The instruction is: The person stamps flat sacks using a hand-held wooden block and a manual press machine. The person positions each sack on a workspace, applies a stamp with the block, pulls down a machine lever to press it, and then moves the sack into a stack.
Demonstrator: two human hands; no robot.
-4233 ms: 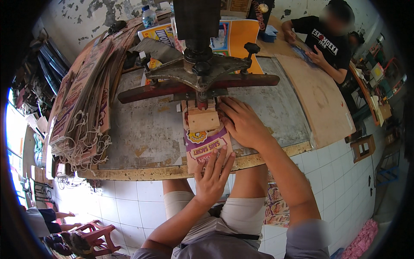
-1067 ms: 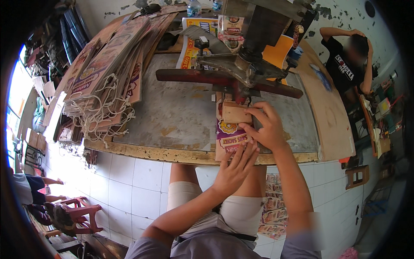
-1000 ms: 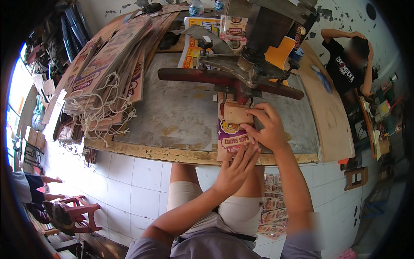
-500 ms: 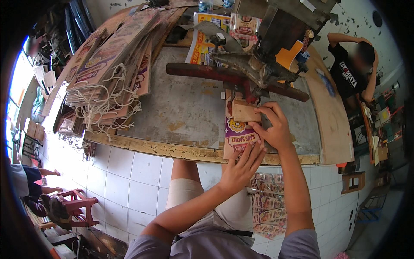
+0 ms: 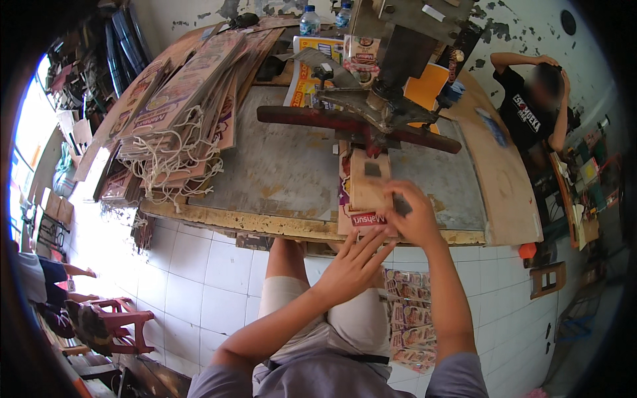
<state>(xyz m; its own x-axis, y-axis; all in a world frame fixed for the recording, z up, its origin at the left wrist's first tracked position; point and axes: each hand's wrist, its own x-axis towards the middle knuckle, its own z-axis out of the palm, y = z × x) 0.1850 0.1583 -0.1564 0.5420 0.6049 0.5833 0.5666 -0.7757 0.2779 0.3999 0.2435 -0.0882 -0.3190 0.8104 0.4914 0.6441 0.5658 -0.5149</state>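
Note:
A long printed card point(image 5: 344, 219), purple, red and tan, lies on the metal-topped table under the press. On top of it is a plain tan rectangular piece point(image 5: 361, 196), slightly blurred, with a dark square near its far end. My right hand point(image 5: 418, 215) has its fingers curled at the right edge of this piece, pinching it. My left hand point(image 5: 352, 265) lies flat with fingers spread at the card's near end. Just beyond the hands stands the press's red-and-black crossbar point(image 5: 318, 116), its middle above the far end of the card.
Stacked printed cards with white strings point(image 5: 179, 99) fill the table's left side. Bottles point(image 5: 309, 23) and colourful sheets point(image 5: 302, 86) lie at the back. A person point(image 5: 534, 99) stands at the right, hands on head. Printed strips point(image 5: 408, 318) are on the floor, a red stool point(image 5: 123, 325) at left.
The tan piece now covers more of the card and reaches nearer to me. A different part of the print shows at the near end. My left hand has shifted slightly left and back.

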